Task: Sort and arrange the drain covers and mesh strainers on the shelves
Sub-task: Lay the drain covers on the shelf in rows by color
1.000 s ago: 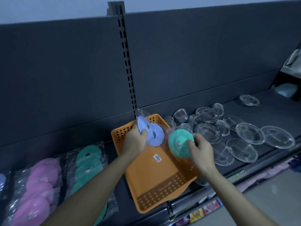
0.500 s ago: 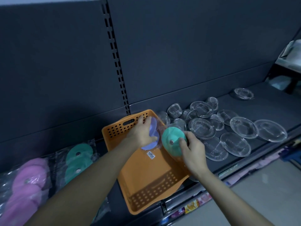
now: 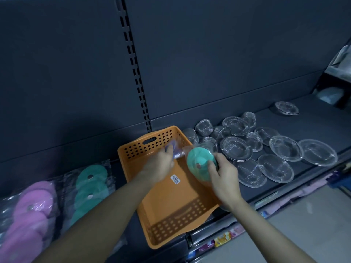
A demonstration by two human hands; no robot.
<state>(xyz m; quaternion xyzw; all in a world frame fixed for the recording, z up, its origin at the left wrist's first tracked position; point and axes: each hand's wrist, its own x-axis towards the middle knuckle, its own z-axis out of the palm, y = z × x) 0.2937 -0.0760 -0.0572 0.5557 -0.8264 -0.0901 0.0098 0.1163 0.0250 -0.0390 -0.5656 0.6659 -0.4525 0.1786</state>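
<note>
Over the orange perforated basket, which lies askew on the dark shelf with its near corner past the front edge, both hands are occupied. The left hand, at the basket's 12 o'clock, has its fingers curled round a pale lilac drain cover in clear wrap; the cover is blurred. The right hand, at 2 o'clock, pinches a teal drain cover by its edge, the disc tilted up to face the camera. The two covers are near each other; whether they touch cannot be told. A white label sits on the basket floor. Wire mesh strainers, large and small, spread along the shelf at 3 o'clock. Bagged teal covers lie at 9 o'clock, with bagged pink covers beyond them at 8 o'clock
</note>
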